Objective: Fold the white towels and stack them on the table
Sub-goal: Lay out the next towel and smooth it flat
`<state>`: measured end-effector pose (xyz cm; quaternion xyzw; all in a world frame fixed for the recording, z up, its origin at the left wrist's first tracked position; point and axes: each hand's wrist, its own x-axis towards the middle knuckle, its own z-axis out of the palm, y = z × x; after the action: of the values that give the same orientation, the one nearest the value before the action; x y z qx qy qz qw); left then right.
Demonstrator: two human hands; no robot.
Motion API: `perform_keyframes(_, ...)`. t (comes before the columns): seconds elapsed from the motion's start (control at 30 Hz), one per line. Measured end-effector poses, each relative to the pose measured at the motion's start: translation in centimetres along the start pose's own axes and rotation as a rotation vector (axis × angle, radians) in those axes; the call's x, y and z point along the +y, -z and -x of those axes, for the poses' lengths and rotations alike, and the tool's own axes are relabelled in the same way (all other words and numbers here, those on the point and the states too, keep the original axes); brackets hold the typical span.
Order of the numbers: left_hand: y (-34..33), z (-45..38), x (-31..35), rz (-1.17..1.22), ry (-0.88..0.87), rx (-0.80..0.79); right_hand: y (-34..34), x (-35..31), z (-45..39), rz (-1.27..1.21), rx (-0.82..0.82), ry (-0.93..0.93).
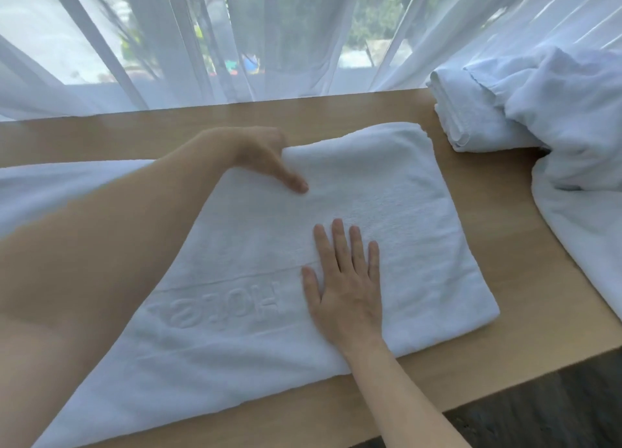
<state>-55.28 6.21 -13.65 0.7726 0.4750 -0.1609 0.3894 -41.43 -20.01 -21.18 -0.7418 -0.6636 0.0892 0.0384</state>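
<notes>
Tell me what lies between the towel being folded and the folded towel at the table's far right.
In the head view, only a bare strip of wooden table separates the towel being folded from the folded towel; nothing sits in that gap.

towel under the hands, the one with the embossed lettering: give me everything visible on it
The towel is white terry cloth, lying flat on the wooden table, folded, with its right edge doubled over and a woven band with raised letters near the front. Its left part runs out under the left arm to the picture's edge. The left hand grips the far edge, thumb on top and fingers hidden beneath. The right hand presses flat on it, fingers straight and slightly spread. It lies apart from the other towels at the right.
</notes>
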Motion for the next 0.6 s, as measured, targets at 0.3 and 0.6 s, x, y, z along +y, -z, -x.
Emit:
perform_keyframes(0.3,-1.1,-1.4,0.2,-0.113,0.005,0.224,0.2,0.0,-0.2,-0.007,-0.024,-0.021)
perform_keyframes(0.6,-2.0,-2.3,-1.0,-0.065,-0.104,0.372,1.0,0.7,-0.4,0.001,-0.047,-0.024)
